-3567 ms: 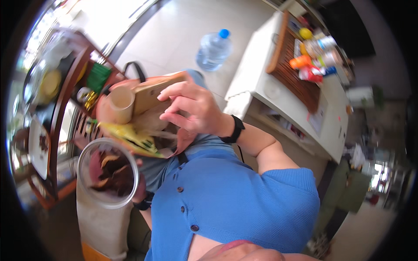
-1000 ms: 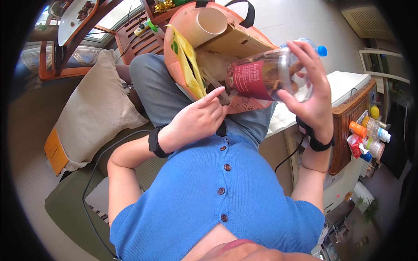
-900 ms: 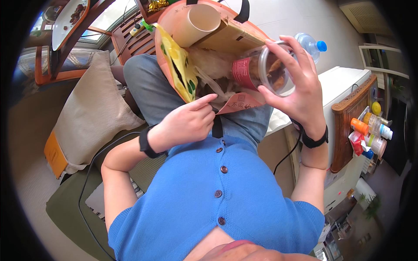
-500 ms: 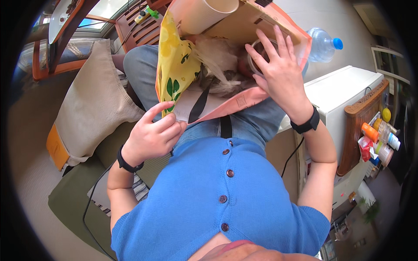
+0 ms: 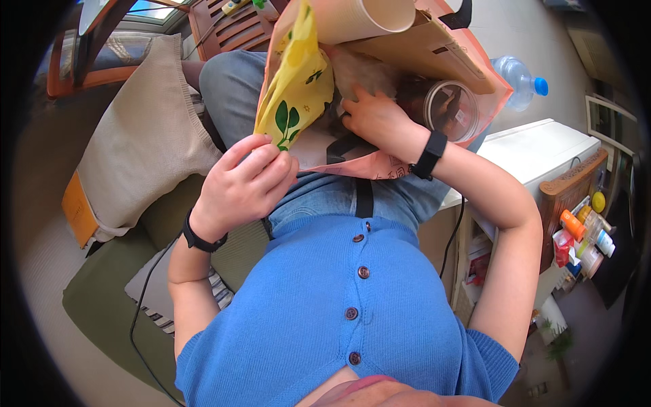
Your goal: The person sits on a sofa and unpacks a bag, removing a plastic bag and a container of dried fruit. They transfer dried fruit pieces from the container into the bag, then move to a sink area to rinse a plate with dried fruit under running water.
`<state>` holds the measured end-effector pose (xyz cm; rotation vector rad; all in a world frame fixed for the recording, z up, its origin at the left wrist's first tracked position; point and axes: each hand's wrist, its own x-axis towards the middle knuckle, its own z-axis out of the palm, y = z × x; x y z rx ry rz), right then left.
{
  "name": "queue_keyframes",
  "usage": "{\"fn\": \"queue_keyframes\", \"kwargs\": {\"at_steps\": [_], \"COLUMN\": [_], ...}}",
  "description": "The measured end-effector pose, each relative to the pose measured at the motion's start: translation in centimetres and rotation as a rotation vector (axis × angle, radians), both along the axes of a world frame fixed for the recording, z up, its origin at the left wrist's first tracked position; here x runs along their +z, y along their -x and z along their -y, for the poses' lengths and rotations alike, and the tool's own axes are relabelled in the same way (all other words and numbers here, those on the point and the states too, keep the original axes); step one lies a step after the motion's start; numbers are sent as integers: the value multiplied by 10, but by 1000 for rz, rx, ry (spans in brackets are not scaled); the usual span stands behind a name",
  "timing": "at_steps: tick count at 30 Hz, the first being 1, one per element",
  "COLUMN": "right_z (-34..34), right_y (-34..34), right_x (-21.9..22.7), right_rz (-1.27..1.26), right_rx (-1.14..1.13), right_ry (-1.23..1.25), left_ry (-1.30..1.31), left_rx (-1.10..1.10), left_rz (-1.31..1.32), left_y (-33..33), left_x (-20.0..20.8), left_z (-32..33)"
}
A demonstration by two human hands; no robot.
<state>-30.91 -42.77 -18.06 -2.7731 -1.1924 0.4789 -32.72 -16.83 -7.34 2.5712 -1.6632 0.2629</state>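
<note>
A large tote bag (image 5: 404,167), pink outside with a yellow leaf-patterned side, lies tilted open across my lap. My left hand (image 5: 245,178) pinches its near left rim, thumb and fingers together. My right hand (image 5: 381,123) reaches inside the bag, fingers bent around a crumpled clear plastic bag (image 5: 369,73); the fingertips are partly hidden there. Right of that hand lies a clear round jar (image 5: 453,112) with dark contents. A stack of white paper cups (image 5: 369,19) and a brown cardboard piece (image 5: 434,54) stand at the bag's far side.
A clear water bottle (image 5: 517,83) with a blue cap is beyond the bag's right side. White furniture (image 5: 522,152) and a wooden tray (image 5: 569,197) with several small bottles are to the right. A beige cloth (image 5: 146,142) hangs at left, near a wooden chair (image 5: 220,37).
My right hand has left the jar and moved left and deeper into the plastic bag. The jar now shows plainly. The tote bag has shifted right; my left hand stays on its rim.
</note>
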Motion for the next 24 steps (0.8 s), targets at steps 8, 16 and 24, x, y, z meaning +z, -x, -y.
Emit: {"fn": "queue_keyframes", "kwargs": {"at_steps": [8,16,24], "right_z": [36,54,77], "right_y": [17,9,10], "right_x": [72,136,159], "right_rz": [-266,-217,-294], "right_rx": [-129,-380,-510], "right_ry": [-212,-83,-116], "left_ry": [17,226,312], "left_rx": [49,15,72], "left_rz": [33,-43,-101], "left_y": [-1,-3,-6], "left_x": [-8,-10,-13], "left_z": [-8,-6,-10]}}
